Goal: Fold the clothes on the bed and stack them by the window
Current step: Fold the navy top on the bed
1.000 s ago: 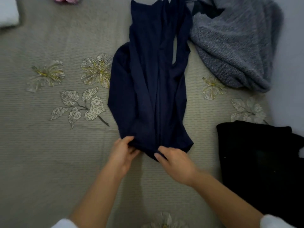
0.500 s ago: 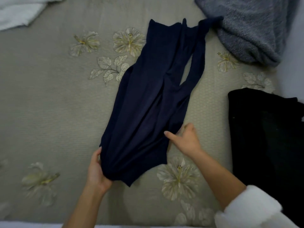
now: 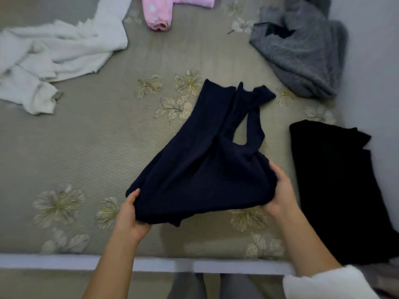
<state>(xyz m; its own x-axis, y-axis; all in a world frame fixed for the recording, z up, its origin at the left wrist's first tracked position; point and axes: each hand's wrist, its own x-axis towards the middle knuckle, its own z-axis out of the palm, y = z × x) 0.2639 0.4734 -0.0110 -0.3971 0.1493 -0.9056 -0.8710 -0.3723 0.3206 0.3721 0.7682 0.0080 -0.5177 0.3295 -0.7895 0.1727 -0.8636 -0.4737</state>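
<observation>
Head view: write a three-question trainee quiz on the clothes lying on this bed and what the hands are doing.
1. True or false: the left hand and the right hand both grip the navy garment at its near end.
2. Fill in: the pink garment lies between the white garment and the ___ sweater.
3. Which garment lies nearest the right hand? A. white garment B. pink garment C. black garment

Key: 1 true; 2 grey; 3 C.
</observation>
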